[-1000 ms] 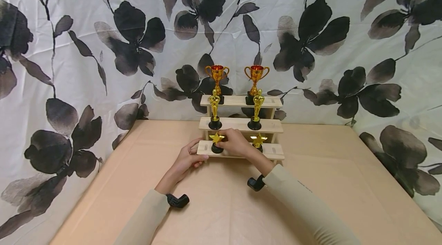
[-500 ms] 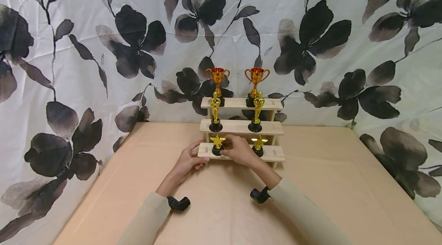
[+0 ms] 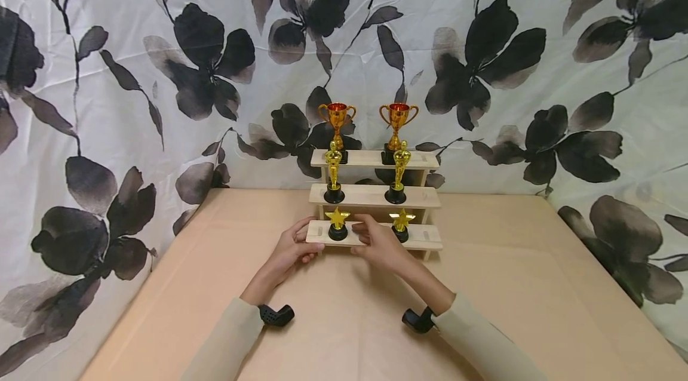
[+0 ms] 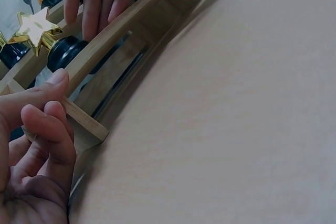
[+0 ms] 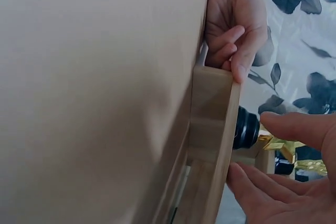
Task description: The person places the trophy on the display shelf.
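Observation:
A three-step wooden display stand (image 3: 364,193) bears small gold trophies in pairs. My left hand (image 3: 285,255) grips the left end of its bottom step, thumb on top and the other fingers curled, as the left wrist view shows. Just right of the left star trophy (image 3: 337,223), my right hand (image 3: 380,245) holds nothing, its fingers extended and thumb spread from them. That trophy stands upright on its round black base (image 5: 245,128). A second star trophy (image 3: 401,224) stands on the same step, beyond the right hand.
Two figure trophies (image 3: 334,171) stand on the middle step, and two cup trophies (image 3: 398,121) on the top one. Behind the stand hangs a floral curtain (image 3: 484,148). A pale tan cover (image 3: 510,261) lies over the table.
My right hand has let go of the left star trophy and drawn back to the right, its fingers spreading. The left hand stays at the stand's left end.

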